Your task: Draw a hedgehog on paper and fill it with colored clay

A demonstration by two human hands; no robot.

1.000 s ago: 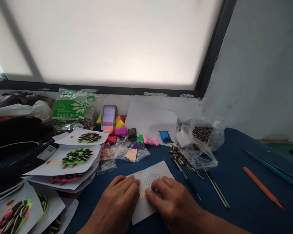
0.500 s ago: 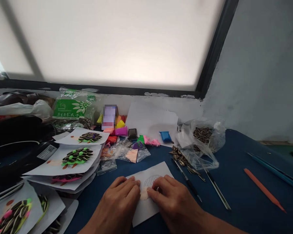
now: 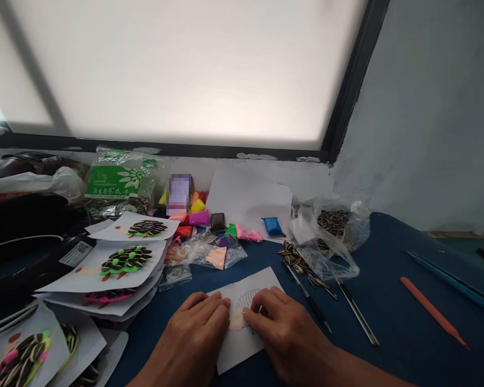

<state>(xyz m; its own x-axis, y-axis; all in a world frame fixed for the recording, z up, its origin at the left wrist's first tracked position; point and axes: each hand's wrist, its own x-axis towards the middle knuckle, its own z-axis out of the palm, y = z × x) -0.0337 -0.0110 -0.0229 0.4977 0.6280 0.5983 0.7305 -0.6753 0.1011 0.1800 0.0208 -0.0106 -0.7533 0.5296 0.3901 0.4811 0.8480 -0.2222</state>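
A white sheet of paper lies at a slant on the blue tabletop, showing a pen-drawn rounded outline filled with small marks. On it, left of the drawing, is a thin flattened piece of peach clay. My left hand is closed, its bent fingers together, holding the paper down at its left side beside the clay. With the thumb on the clay's right edge and the fingers curled above, my right hand is closed at the clay and covers part of the drawing. The fingertips' undersides are hidden.
Finished sunflower-seed hedgehog pictures are stacked at left. Colourful clay packets lie behind the paper. Loose sunflower seeds, a bag of seeds, a pen, a metal-tipped tool and an orange clay tool lie right.
My right thumb and fingers have shifted very slightly at the clay's edge, and a little more of the drawing's lower part shows. The left hand stays in place on the paper.
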